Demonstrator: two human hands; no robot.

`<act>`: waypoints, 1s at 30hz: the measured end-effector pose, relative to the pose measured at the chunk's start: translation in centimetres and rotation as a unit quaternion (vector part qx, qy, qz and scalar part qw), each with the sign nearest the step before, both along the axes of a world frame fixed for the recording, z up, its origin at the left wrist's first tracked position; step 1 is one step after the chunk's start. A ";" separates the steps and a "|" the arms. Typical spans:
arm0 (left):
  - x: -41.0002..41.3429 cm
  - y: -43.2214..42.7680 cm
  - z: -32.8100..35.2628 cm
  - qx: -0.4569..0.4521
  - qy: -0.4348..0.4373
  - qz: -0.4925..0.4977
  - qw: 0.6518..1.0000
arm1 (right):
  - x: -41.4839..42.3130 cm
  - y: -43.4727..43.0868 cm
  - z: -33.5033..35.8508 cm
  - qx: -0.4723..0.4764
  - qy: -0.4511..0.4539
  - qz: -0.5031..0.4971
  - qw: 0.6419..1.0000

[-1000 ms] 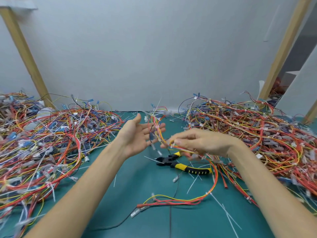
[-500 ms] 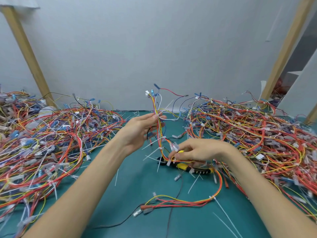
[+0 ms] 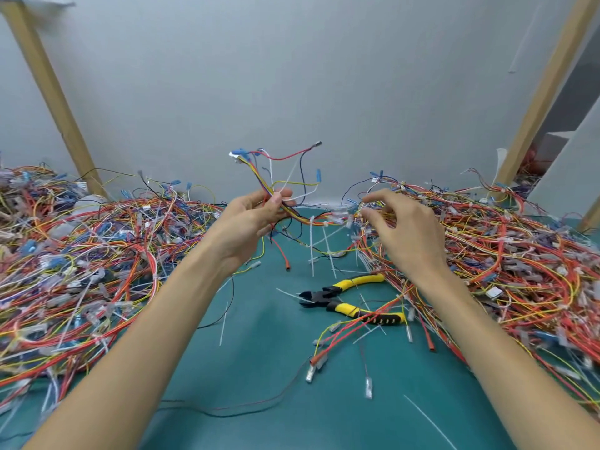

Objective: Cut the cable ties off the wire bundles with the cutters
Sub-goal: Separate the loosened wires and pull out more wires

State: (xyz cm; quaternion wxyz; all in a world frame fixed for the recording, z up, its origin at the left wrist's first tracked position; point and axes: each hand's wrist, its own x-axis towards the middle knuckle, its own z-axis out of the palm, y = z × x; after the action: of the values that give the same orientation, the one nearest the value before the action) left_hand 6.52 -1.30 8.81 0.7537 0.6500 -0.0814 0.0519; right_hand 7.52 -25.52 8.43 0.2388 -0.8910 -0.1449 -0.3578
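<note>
This looks like a workshop. A green work table (image 3: pixel 259 368) stands against a plain grey wall (image 3: pixel 292 76). Big heaps of colourful wires (image 3: pixel 81 254) lie along its left and right edges, and yellow cutters (image 3: pixel 324 295) lie between them.

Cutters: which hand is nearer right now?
Right. The right hand hovers just beyond the cutters, slightly to their right, pinching one end of the wire bundle. The left hand grips that bundle farther off, beyond and left of them.

Head camera looks forward-down, close over table (image 3: pixel 259 368).
</note>
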 end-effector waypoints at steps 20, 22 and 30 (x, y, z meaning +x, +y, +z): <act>-0.7 -0.1 0.4 -0.037 -0.031 -0.004 0.999 | -14.0 10.9 -2.0 -0.404 0.348 0.326 0.781; -0.8 -0.1 0.4 -0.036 -0.028 -0.007 0.999 | -13.5 11.0 -2.4 -0.414 0.306 0.310 0.799; -1.0 -0.2 0.7 -0.032 -0.029 -0.015 0.999 | -8.8 7.8 -0.5 -0.398 0.325 0.176 0.839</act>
State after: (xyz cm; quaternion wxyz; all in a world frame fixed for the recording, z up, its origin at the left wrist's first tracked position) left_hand 5.49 -1.54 9.50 0.7720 0.6227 -0.1113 0.0625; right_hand -1.26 -17.71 7.97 -0.0443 -0.9338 -0.3438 0.0890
